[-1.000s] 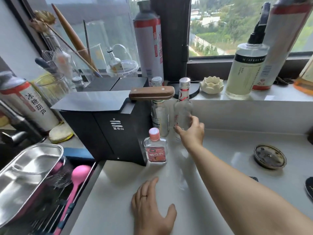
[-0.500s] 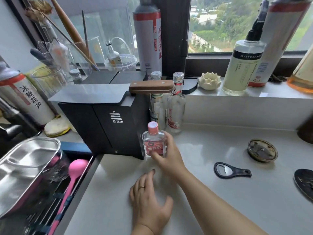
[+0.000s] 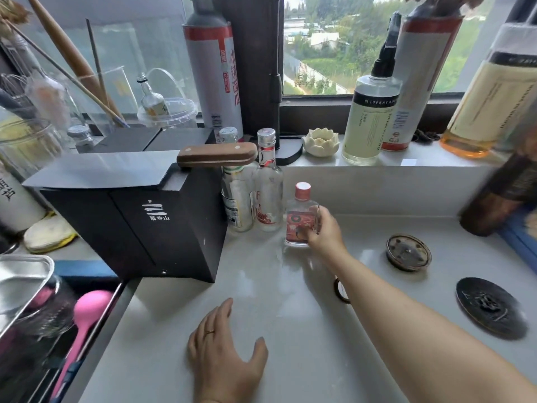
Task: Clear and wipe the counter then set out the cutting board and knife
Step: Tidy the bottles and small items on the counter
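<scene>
My right hand [image 3: 324, 231] grips a small flat glass bottle with a pink cap and red label [image 3: 300, 213], standing on the pale counter [image 3: 290, 330] just right of two taller clear bottles [image 3: 267, 184] by the back wall. My left hand [image 3: 223, 356] rests flat on the counter near the front edge, fingers spread, holding nothing. A cleaver with a wooden handle [image 3: 216, 157] lies flat on top of a black box [image 3: 139, 216] at the left. No cutting board is visible.
A round dark lid [image 3: 408, 253] and a dark disc [image 3: 491, 308] lie on the counter at right. A bottle opener [image 3: 340, 290] is partly hidden behind my right forearm. Tall bottles and cans line the windowsill. A metal tray [image 3: 20, 283] and pink utensil [image 3: 87, 312] sit at left.
My right hand let go of the tall red-labelled bottle by the wall, took the small pink-capped bottle from beside the black box and moved it right, next to the tall bottles.
</scene>
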`<state>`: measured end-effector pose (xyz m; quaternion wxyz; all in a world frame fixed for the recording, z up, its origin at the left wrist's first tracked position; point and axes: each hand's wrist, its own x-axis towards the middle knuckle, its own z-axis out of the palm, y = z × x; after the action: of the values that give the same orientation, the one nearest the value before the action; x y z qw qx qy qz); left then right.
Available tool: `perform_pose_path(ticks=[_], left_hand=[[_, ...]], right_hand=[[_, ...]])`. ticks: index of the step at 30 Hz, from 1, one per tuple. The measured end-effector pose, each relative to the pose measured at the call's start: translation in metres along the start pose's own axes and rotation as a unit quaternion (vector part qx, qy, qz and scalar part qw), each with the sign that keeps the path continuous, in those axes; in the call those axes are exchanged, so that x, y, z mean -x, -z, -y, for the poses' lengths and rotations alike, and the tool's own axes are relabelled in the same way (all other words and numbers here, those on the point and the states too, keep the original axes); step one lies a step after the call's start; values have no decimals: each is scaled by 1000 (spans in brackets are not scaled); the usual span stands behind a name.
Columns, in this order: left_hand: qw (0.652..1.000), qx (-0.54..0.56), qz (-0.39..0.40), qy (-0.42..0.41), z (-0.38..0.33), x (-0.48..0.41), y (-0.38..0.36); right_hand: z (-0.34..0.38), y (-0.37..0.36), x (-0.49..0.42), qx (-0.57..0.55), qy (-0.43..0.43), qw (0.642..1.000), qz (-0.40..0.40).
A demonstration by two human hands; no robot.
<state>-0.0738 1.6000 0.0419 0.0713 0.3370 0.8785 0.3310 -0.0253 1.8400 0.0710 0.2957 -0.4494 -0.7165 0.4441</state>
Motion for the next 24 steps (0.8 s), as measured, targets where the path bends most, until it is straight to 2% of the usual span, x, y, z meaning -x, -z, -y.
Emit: perform_pose_path(ticks=[7, 12, 16, 19, 21, 23, 24], left_hand=[[1000, 9, -26, 3, -2, -1, -2], [1000, 5, -24, 1, -3, 0, -2], [999, 1, -32, 0, -8, 0, -2], [999, -4, -38, -6, -10, 1, 0], [999, -6, -40, -7, -10, 1, 0], [999, -7, -40, -5, -12, 2, 0], [999, -5, -40, -2, -12, 2, 0]], right_hand=[[0, -7, -29, -47, -11, 998, -42], [-1, -11, -27, -10, -11, 997, -76], [2, -8, -22, 19, -17, 998, -61], [4, 4, -6, 63, -12, 997, -50], [-3, 26, 11, 132, 25, 987, -92], [-18, 60, 25, 265, 24, 951, -157], [-27, 78, 30, 313, -7, 934, -170]])
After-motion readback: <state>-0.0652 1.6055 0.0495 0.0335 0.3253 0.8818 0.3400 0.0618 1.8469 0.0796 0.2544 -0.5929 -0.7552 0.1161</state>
